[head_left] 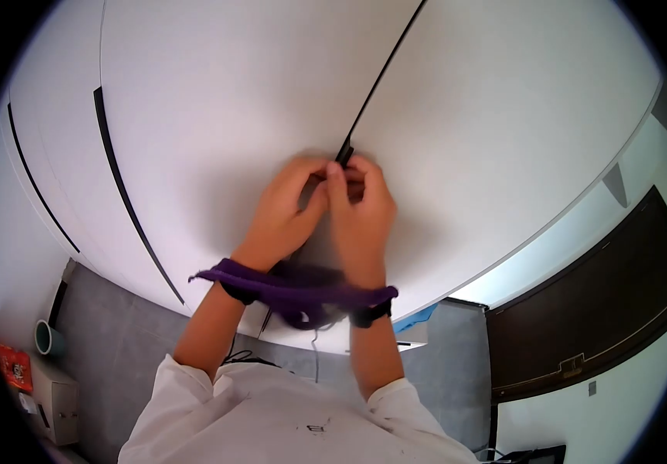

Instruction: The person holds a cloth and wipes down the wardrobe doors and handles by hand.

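White cabinet doors (217, 93) fill the view ahead, with a black strip handle (345, 151) along the gap between two of them. My left hand (291, 209) is at the handle with thumb and fingers pinched together; what lies between them is too small to tell. Close beside it, my right hand (363, 209) has its fingers curled round the handle's edge, thumb pressed against it. A purple cloth band (295, 294) stretches from one wrist to the other, and a black band (370, 313) is around the right wrist.
Another black handle (125, 185) runs down the cabinet on the left. A dark brown door (588, 294) is at the right. At the lower left are a teal bin (50, 338), a small cabinet (59, 402) and a red packet (13, 366). Grey floor (125, 332) lies below.
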Available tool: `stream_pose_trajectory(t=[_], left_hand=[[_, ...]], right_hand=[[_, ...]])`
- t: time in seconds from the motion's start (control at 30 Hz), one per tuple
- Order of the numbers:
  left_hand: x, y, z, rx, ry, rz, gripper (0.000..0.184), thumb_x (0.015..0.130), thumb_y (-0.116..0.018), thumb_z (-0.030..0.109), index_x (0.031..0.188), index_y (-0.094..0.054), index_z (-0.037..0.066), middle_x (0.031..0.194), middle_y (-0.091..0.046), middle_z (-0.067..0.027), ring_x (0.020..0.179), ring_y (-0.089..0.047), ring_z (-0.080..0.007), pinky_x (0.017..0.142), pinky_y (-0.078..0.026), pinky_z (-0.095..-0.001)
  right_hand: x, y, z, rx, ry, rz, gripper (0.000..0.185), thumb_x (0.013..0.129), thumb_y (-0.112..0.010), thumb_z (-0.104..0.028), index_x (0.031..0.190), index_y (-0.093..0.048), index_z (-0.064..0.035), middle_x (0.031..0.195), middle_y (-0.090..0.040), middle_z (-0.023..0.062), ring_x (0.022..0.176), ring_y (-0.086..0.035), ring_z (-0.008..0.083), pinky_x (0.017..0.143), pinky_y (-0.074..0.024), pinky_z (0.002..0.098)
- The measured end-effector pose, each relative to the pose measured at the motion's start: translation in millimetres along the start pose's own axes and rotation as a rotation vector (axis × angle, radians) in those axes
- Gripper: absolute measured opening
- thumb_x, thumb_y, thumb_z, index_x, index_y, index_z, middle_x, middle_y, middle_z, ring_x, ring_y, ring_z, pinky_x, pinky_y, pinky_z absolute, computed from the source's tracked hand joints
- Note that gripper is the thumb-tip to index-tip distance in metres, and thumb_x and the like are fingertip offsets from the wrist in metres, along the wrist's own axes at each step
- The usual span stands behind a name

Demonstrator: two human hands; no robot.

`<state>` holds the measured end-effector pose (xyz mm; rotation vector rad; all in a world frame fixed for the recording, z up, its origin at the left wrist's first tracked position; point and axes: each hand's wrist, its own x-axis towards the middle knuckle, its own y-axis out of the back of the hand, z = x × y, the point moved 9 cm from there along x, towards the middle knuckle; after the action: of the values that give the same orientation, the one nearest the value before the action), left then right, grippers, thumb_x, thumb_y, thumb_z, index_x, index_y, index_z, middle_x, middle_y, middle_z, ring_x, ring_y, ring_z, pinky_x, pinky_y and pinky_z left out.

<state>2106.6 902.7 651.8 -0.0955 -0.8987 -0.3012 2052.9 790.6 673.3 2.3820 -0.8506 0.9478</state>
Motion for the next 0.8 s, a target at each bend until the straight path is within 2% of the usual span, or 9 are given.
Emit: stream_pose_trajectory(t=[0.13, 0.17, 0.33, 0.5, 0.57, 0.63, 0.67, 0.73, 0.8], left_hand=[[10, 0, 4, 0.106, -0.027, -0.063, 0.020, 0.090, -0.058, 0.005, 0.109, -0.057, 0.001, 0.100, -0.062, -0.0118, 0.091, -0.064, -0.0240, 0.081, -0.050, -0.0324], [6, -1, 1, 0.106, -0.018, -0.070, 0.020, 0.090, -0.058, 0.005, 0.109, -0.057, 0.001, 0.100, -0.062, -0.0118, 0.091, -0.064, -0.0240, 0.081, -0.050, -0.0324], [-55, -9, -33, 0.382, -0.048, -0.009, 0.022, 0.083, -0.066, 0.007, 0.103, -0.059, 0.002, 0.096, -0.061, -0.0151, 0.083, -0.063, -0.0309, 0.073, -0.051, -0.0349], [-112, -18, -93, 0.498, 0.259, -0.108, 0.020, 0.082, -0.065, 0.010, 0.098, -0.056, 0.002, 0.090, -0.060, -0.0149, 0.075, -0.061, -0.0367, 0.068, -0.049, -0.0444], [-89, -16, -64, 0.551, 0.184, -0.141, 0.019, 0.082, -0.064, 0.010, 0.096, -0.055, 0.003, 0.087, -0.060, -0.0144, 0.072, -0.061, -0.0366, 0.065, -0.049, -0.0442], [-45, -12, -21, 0.621, -0.012, -0.142, 0.016, 0.080, -0.064, 0.010, 0.091, -0.054, 0.005, 0.080, -0.059, -0.0133, 0.068, -0.059, -0.0360, 0.060, -0.047, -0.0436], [-28, -12, -1, 0.624, -0.098, -0.122, 0.015, 0.079, -0.065, 0.011, 0.088, -0.053, 0.005, 0.075, -0.058, -0.0128, 0.066, -0.059, -0.0355, 0.058, -0.047, -0.0430], [-1, -7, 29, 0.592, -0.222, -0.003, 0.015, 0.079, -0.063, 0.013, 0.081, -0.050, 0.006, 0.067, -0.056, -0.0128, 0.062, -0.058, -0.0360, 0.055, -0.046, -0.0445], [3, -6, 23, 0.542, -0.124, -0.007, 0.014, 0.080, -0.064, 0.012, 0.081, -0.052, 0.005, 0.068, -0.058, -0.0134, 0.062, -0.058, -0.0358, 0.054, -0.046, -0.0434]], right_hand=[[11, -2, 6, -0.117, -0.026, -0.051, 0.019, 0.089, -0.065, -0.019, 0.091, -0.059, -0.0014, 0.079, -0.065, 0.0129, 0.069, -0.063, 0.0238, 0.062, -0.0497, 0.0317], [8, -1, 5, -0.143, 0.049, -0.040, 0.019, 0.089, -0.065, -0.020, 0.091, -0.059, -0.0017, 0.077, -0.064, 0.0125, 0.066, -0.062, 0.0249, 0.060, -0.0488, 0.0338], [-40, -7, 36, -0.278, 0.129, -0.023, 0.018, 0.090, -0.065, -0.020, 0.088, -0.060, -0.0031, 0.070, -0.061, 0.0124, 0.059, -0.059, 0.0285, 0.055, -0.0459, 0.0378], [-82, -16, 69, -0.418, 0.085, -0.125, 0.018, 0.089, -0.065, -0.022, 0.086, -0.060, -0.0051, 0.069, -0.061, 0.0130, 0.059, -0.061, 0.0302, 0.053, -0.0467, 0.0379], [-66, -19, 64, -0.458, 0.027, -0.285, 0.021, 0.087, -0.067, -0.023, 0.086, -0.062, -0.0029, 0.072, -0.063, 0.0145, 0.063, -0.062, 0.0330, 0.058, -0.0488, 0.0393], [-26, -7, 27, -0.405, 0.096, -0.209, 0.020, 0.086, -0.068, -0.021, 0.082, -0.062, -0.0030, 0.067, -0.062, 0.0124, 0.056, -0.060, 0.0262, 0.054, -0.0479, 0.0353], [-6, -1, 4, -0.406, 0.187, -0.144, 0.021, 0.086, -0.069, -0.020, 0.079, -0.062, -0.0024, 0.065, -0.061, 0.0105, 0.053, -0.058, 0.0182, 0.052, -0.0468, 0.0307], [20, 5, -18, -0.404, 0.186, -0.120, 0.022, 0.088, -0.068, -0.019, 0.078, -0.061, -0.0006, 0.062, -0.061, 0.0075, 0.056, -0.057, 0.0118, 0.052, -0.0458, 0.0281], [20, 3, -8, -0.318, 0.075, -0.171, 0.020, 0.090, -0.067, -0.019, 0.084, -0.062, -0.0003, 0.066, -0.063, 0.0053, 0.059, -0.058, 0.0107, 0.053, -0.0467, 0.0269]])
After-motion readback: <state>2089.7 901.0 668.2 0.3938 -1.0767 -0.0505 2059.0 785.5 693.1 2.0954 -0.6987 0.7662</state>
